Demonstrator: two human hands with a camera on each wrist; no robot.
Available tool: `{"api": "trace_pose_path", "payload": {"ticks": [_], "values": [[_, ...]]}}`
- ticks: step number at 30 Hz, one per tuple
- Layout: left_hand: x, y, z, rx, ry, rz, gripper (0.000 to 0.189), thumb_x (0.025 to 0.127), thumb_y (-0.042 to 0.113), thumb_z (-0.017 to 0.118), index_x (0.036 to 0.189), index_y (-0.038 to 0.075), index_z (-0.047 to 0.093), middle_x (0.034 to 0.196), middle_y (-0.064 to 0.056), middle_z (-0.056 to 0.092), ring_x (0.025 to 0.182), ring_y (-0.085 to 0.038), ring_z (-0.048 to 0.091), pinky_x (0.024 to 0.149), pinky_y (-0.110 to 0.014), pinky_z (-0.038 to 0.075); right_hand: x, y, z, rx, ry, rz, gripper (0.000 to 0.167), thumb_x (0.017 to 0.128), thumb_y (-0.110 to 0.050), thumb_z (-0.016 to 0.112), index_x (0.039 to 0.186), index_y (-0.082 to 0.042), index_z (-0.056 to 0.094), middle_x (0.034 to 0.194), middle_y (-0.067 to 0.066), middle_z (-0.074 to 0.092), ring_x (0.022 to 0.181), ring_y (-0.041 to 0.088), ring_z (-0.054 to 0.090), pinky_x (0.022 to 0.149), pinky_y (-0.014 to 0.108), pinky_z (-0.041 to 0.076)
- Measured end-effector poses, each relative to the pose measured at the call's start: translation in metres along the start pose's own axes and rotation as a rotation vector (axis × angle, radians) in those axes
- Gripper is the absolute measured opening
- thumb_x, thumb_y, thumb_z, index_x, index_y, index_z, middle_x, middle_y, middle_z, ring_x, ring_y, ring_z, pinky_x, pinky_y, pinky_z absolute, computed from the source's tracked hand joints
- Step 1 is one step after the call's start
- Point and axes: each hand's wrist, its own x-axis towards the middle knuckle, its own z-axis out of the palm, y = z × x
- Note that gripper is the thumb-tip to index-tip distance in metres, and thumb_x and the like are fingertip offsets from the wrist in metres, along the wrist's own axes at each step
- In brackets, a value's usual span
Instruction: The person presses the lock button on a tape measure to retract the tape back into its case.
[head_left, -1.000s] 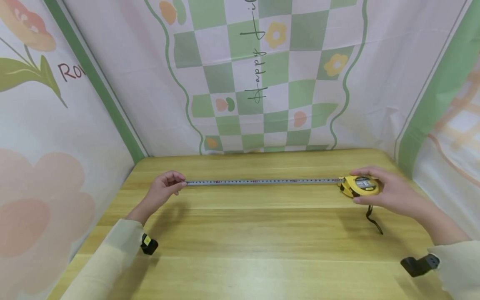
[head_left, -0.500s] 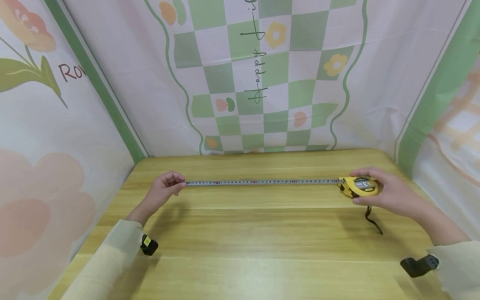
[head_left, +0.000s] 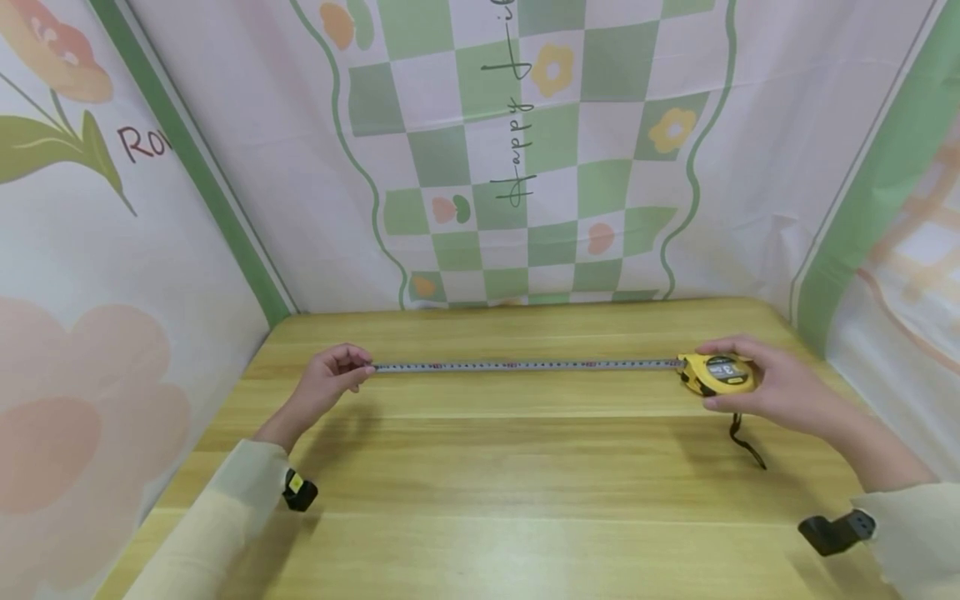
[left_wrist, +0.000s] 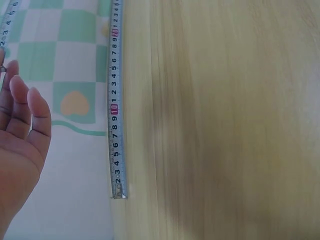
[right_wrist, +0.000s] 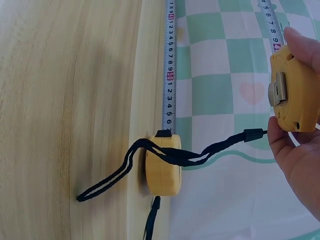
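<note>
A steel tape blade stretches level between my two hands in the head view. My left hand pinches its free end between thumb and finger. The other fingers curl beside it. At the other end, my right hand grips the yellow tape measure around its case. Its black strap dangles below. In the right wrist view a second yellow tape measure lies along the table's cloth-side edge, its blade drawn out. The hook end shows in the left wrist view. The head view does not show this second one.
A wood-grain table lies under both hands. Behind it hangs a green-and-white checkered cloth, with printed cloth on both sides. Small black devices hang at both cuffs, one at the left and one at the right.
</note>
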Motion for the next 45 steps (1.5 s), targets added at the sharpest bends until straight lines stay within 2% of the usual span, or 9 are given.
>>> {"api": "trace_pose_path", "payload": {"ticks": [3, 8, 12, 19, 26, 28, 35, 42, 45], "values": [[0.002, -0.003, 0.0, -0.002, -0.006, -0.001, 0.019, 0.094, 0.001, 0.061, 0.107, -0.012, 0.057, 0.095, -0.017, 0.061, 0.074, -0.011, 0.055, 0.065, -0.025, 0.051, 0.0, -0.002, 0.0, 0.003, -0.006, 0.003, 0.063, 0.073, -0.01, 0.086, 0.129, -0.005, 0.055, 0.124, 0.013, 0.051, 0.09, 0.001, 0.055, 0.065, 0.023, 0.052], [0.009, -0.02, -0.002, -0.013, -0.005, 0.0, 0.019, 0.095, 0.002, 0.061, 0.109, -0.01, 0.058, 0.092, -0.005, 0.062, 0.074, -0.012, 0.055, 0.065, -0.025, 0.051, 0.001, -0.003, 0.001, 0.005, -0.01, 0.004, 0.063, 0.074, -0.01, 0.086, 0.129, -0.006, 0.055, 0.124, 0.013, 0.051, 0.09, 0.001, 0.055, 0.065, 0.023, 0.052], [0.011, -0.027, -0.001, -0.014, -0.004, 0.002, 0.021, 0.095, 0.005, 0.063, 0.109, -0.009, 0.058, 0.092, -0.006, 0.063, 0.075, -0.013, 0.056, 0.065, -0.026, 0.052, 0.001, -0.003, 0.002, 0.016, -0.015, 0.004, 0.063, 0.074, -0.01, 0.086, 0.129, -0.005, 0.054, 0.124, 0.014, 0.051, 0.089, 0.002, 0.056, 0.065, 0.024, 0.053], [0.011, -0.028, 0.001, -0.012, -0.016, 0.012, 0.024, 0.094, 0.011, 0.066, 0.108, -0.007, 0.058, 0.093, -0.007, 0.063, 0.076, -0.014, 0.056, 0.068, -0.032, 0.053, 0.002, -0.003, 0.003, 0.018, -0.018, 0.005, 0.063, 0.074, -0.012, 0.086, 0.129, -0.006, 0.054, 0.125, 0.014, 0.05, 0.089, 0.002, 0.055, 0.066, 0.024, 0.053], [0.013, -0.027, 0.004, -0.011, -0.024, 0.015, 0.022, 0.094, 0.01, 0.065, 0.107, -0.007, 0.059, 0.101, -0.027, 0.059, 0.076, -0.015, 0.056, 0.068, -0.033, 0.053, 0.003, -0.007, 0.004, 0.001, -0.028, 0.01, 0.063, 0.076, -0.014, 0.085, 0.13, -0.005, 0.054, 0.124, 0.016, 0.051, 0.09, 0.001, 0.055, 0.068, 0.023, 0.052], [0.013, -0.026, 0.006, -0.013, -0.027, 0.015, 0.022, 0.094, 0.01, 0.065, 0.107, -0.007, 0.059, 0.101, -0.028, 0.059, 0.076, -0.015, 0.057, 0.068, -0.032, 0.053, 0.003, -0.008, 0.005, 0.013, -0.037, 0.014, 0.063, 0.077, -0.014, 0.084, 0.131, -0.004, 0.053, 0.125, 0.017, 0.051, 0.09, 0.002, 0.055, 0.067, 0.024, 0.053], [0.013, -0.024, 0.01, -0.017, -0.037, 0.011, 0.021, 0.094, 0.01, 0.065, 0.107, -0.007, 0.059, 0.102, -0.03, 0.058, 0.077, -0.015, 0.057, 0.068, -0.03, 0.052, 0.004, -0.012, 0.005, 0.039, -0.056, 0.03, 0.063, 0.078, -0.014, 0.083, 0.132, -0.004, 0.051, 0.123, 0.017, 0.05, 0.088, 0.006, 0.057, 0.065, 0.027, 0.054], [0.015, -0.023, 0.015, -0.011, -0.03, -0.007, 0.022, 0.093, 0.01, 0.066, 0.106, -0.006, 0.059, 0.095, -0.012, 0.062, 0.077, -0.015, 0.057, 0.068, -0.033, 0.053, 0.007, -0.008, 0.008, 0.027, -0.054, 0.025, 0.064, 0.077, -0.016, 0.084, 0.131, -0.007, 0.053, 0.122, 0.016, 0.051, 0.089, 0.006, 0.057, 0.065, 0.026, 0.054], [0.014, -0.022, 0.016, -0.015, -0.03, -0.014, 0.022, 0.093, 0.01, 0.067, 0.106, -0.006, 0.059, 0.096, -0.016, 0.061, 0.077, -0.015, 0.057, 0.068, -0.031, 0.053, 0.008, -0.008, 0.009, 0.028, -0.055, 0.027, 0.064, 0.077, -0.016, 0.084, 0.131, -0.007, 0.053, 0.121, 0.016, 0.051, 0.089, 0.007, 0.057, 0.064, 0.027, 0.054]]}}
